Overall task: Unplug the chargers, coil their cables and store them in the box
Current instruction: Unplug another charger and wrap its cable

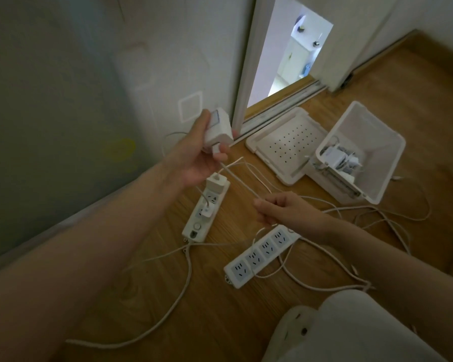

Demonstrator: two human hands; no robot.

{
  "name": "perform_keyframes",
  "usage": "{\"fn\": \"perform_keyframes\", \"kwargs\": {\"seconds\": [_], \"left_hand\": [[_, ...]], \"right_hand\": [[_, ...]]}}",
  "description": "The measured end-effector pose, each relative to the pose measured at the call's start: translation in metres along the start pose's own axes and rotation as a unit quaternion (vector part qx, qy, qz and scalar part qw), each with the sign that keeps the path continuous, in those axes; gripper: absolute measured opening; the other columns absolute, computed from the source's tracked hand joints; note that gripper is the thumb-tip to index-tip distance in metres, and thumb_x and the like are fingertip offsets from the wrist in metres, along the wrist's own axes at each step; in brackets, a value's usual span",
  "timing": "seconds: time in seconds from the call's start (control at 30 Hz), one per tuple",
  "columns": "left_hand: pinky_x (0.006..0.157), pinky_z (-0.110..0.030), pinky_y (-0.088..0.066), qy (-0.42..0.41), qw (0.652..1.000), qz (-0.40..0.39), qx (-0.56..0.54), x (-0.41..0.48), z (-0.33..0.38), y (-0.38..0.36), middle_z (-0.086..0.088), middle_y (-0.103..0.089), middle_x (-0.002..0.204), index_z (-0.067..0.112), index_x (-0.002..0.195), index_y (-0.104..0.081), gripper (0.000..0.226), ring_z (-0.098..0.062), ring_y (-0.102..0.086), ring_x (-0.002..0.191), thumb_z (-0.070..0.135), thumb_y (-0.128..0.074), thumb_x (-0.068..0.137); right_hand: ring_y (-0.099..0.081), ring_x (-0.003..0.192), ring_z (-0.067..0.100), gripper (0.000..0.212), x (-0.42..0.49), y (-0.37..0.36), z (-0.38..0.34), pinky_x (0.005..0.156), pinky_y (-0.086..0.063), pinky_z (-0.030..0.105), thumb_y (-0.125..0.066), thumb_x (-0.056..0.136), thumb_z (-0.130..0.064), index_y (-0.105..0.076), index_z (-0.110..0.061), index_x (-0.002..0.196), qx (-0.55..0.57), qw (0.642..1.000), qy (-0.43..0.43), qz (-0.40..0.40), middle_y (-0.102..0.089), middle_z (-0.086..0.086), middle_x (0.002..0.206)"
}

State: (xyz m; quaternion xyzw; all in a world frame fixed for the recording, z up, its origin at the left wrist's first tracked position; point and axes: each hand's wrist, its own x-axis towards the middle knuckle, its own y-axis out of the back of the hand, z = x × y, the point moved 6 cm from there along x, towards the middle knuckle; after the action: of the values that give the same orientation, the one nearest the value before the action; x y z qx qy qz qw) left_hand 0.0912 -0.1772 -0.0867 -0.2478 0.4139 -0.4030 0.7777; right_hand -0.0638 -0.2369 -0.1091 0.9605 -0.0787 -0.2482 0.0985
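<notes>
While the left grip clasps a charger, the right grip pinches its cable.

The box is open on the floor, translucent white, with a bundle of stored chargers and wound cable in its bottom. Well left of the box, a big white charger is up off the floor in the left hand. Its thin white cable slants down toward the box side, pinched by the right hand. Left of the box again, a square charger and a smaller charger sit plugged into a power strip.
</notes>
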Motion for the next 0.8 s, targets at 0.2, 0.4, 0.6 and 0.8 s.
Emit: {"fn": "perform_keyframes", "kwargs": {"seconds": [0.2, 0.4, 0.6, 0.8], "left_hand": [[0.036, -0.014, -0.035, 0.061, 0.95, -0.095, 0.292, -0.014, -0.001, -0.023, -0.001, -0.063, 0.069, 0.012, 0.111, -0.048, 0.041, -0.005, -0.046, 0.044, 0.047, -0.033, 0.096], [0.033, -0.012, -0.03, 0.038, 0.927, -0.115, 0.356, -0.01, 0.025, -0.044, 0.003, -0.062, 0.06, 0.01, 0.102, -0.05, 0.043, -0.003, -0.04, 0.039, 0.048, -0.03, 0.097], [0.041, -0.017, -0.036, 0.003, 0.944, -0.111, 0.31, 0.006, 0.046, -0.045, -0.005, -0.052, 0.077, 0.015, 0.103, -0.05, 0.027, -0.01, -0.045, 0.049, 0.038, -0.038, 0.097], [0.046, -0.018, -0.029, 0.0, 0.833, -0.201, 0.515, 0.011, 0.039, -0.076, -0.001, -0.053, 0.072, 0.014, 0.097, -0.058, 0.024, -0.011, -0.041, 0.056, 0.035, -0.048, 0.093]], "right_hand": [[-0.046, 0.047, 0.008, 0.029, 0.004, 0.06, -0.024, 0.051, -0.044, 0.018, -0.061, 0.078, -0.034, -0.054, -0.014, 0.058, -0.068, 0.997, -0.015, 0.019, -0.048, -0.002, 0.052], [-0.039, 0.045, 0.01, 0.031, 0.024, 0.065, -0.047, 0.045, -0.034, 0.019, -0.065, 0.07, -0.044, -0.059, -0.015, 0.059, -0.084, 0.994, 0.011, 0.066, -0.045, 0.004, 0.054], [-0.049, 0.049, -0.003, 0.021, 0.025, 0.106, -0.096, 0.05, -0.04, 0.01, -0.073, 0.075, -0.032, -0.069, -0.015, 0.065, -0.16, 0.952, 0.096, 0.242, -0.059, -0.008, 0.052], [-0.048, 0.049, 0.006, 0.029, 0.03, 0.126, -0.142, 0.057, -0.044, 0.032, -0.07, 0.071, -0.033, -0.06, -0.012, 0.052, -0.363, 0.89, 0.098, 0.259, -0.057, 0.004, 0.054]]}}
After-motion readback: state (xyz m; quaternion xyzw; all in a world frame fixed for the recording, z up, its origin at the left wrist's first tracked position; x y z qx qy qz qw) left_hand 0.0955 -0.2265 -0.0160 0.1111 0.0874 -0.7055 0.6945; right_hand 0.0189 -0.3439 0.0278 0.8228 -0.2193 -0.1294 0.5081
